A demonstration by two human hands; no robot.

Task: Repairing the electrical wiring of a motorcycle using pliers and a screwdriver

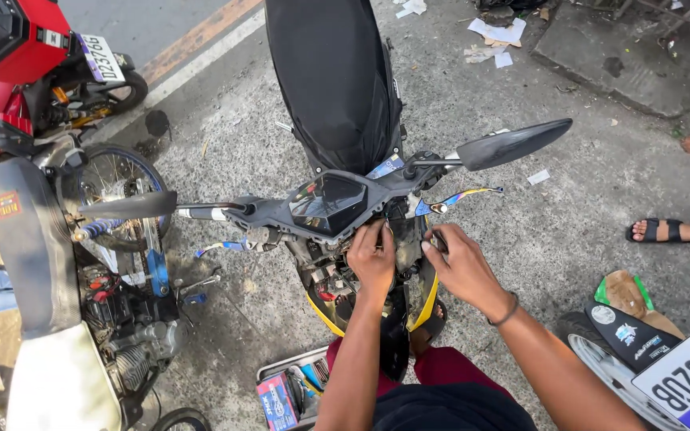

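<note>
A black scooter point(337, 88) stands facing me with its front cover off, so wiring and red parts point(331, 286) show inside the yellow-edged front. My left hand point(373, 262) reaches in just below the dark instrument panel point(327, 201), fingers curled against the panel's lower edge. My right hand point(463, 270) is beside it to the right, under the handlebar, with thumb and fingers pinched on a small dark part point(437, 239). A thin band circles my right wrist. What the left fingers grip is hidden.
Mirrors point(513, 145) stick out on both sides of the handlebar. A stripped motorcycle point(113, 311) and a red one point(17, 48) stand at left. A tray of small boxes point(285, 395) lies on the concrete. Another person's sandalled foot point(660, 231) is at right, above a number plate point(684, 381).
</note>
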